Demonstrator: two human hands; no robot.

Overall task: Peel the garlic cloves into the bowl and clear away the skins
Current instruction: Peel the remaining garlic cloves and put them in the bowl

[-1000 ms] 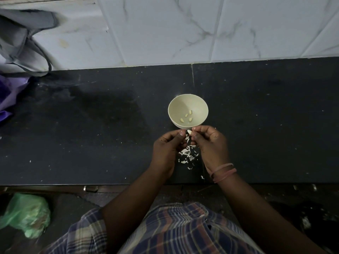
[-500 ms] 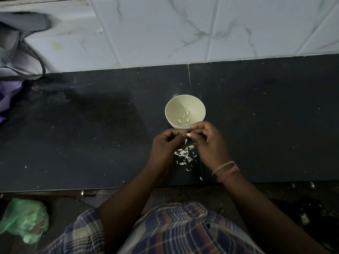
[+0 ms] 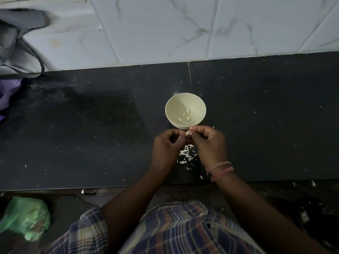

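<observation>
A dark stone counter (image 3: 91,136) runs across the middle of the frame, with pale veined wall tiles (image 3: 183,28) filling the upper part above it. A grey bag (image 3: 16,43) slumps in the upper left corner, and a green plastic bag (image 3: 25,219) lies at lower left below the counter's edge. A plaid shirt (image 3: 174,230) fills the bottom centre.

The left hand (image 3: 167,145) and right hand (image 3: 209,142) meet just below the frame's centre, fingertips curled inward and pinching one garlic clove (image 3: 187,133) between them. Only a small pale end of the clove shows, so its long axis and which way it points cannot be told. Pink bands (image 3: 220,170) circle the right wrist.

A cream bowl (image 3: 176,101) stands upright on the counter just above the hands, its near rim almost touching the right fingertips. Inside it lie four peeled cloves (image 3: 184,117), gathered low on the near side, apart from one another; their long axes run in differing directions.

White skins (image 3: 186,155) lie scattered on the counter under and between the hands.
</observation>
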